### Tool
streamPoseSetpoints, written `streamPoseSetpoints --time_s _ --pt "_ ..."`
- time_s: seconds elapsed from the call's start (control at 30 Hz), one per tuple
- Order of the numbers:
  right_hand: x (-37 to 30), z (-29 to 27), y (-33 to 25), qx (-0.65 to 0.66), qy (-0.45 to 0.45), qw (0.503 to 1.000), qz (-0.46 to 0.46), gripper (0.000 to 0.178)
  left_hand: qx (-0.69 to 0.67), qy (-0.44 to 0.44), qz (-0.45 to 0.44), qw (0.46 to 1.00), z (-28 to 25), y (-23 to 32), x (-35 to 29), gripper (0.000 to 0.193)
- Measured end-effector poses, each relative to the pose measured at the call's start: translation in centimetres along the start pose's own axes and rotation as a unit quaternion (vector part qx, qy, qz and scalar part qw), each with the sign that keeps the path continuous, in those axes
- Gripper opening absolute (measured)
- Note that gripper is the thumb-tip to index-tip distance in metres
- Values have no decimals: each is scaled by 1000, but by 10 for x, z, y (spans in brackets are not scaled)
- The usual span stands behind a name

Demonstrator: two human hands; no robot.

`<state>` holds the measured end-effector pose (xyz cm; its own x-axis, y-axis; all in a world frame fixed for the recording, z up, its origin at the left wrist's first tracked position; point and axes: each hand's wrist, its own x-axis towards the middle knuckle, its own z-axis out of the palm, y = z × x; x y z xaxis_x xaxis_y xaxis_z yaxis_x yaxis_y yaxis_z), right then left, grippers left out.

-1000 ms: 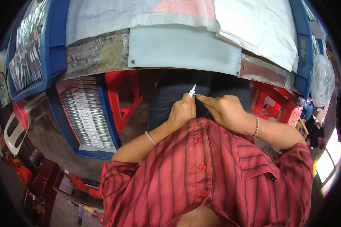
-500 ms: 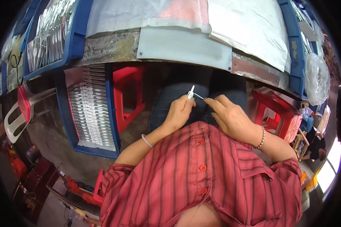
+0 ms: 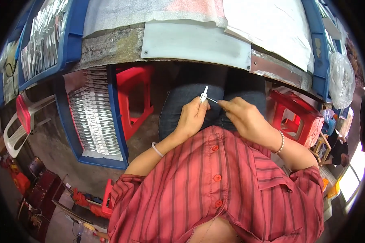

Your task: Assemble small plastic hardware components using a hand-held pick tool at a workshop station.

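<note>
My left hand pinches a small white pointed piece between thumb and fingers, its tip upward, above my lap. From the right, my right hand is closed on a thin metal rod. The far end of this rod reaches the white piece near my left fingertips; whether it sits in or against the piece is too small to tell. The rest of the rod is hidden in my right fingers.
The table edge runs just ahead of my knees. On my left is a blue crate with rows of slender white-and-silver pieces. Blue bins stand on the table. Red stools flank me; a clear plastic bag hangs at right.
Both hands stay close together above my lap, still holding the white piece and the rod. My right hand has shifted slightly, and the whole view has tilted a little.
</note>
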<state>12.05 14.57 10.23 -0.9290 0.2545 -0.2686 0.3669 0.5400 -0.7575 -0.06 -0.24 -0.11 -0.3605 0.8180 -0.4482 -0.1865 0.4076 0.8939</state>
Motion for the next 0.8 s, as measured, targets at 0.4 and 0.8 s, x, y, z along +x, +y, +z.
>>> streamPoseSetpoints --time_s 0.4,0.8 --pt "25 12 15 143 13 973 180 24 168 45 81 981 3 -5 10 20" --pt "39 -2 -3 -222 -141 965 -16 36 95 48 149 983 2 -16 13 16"
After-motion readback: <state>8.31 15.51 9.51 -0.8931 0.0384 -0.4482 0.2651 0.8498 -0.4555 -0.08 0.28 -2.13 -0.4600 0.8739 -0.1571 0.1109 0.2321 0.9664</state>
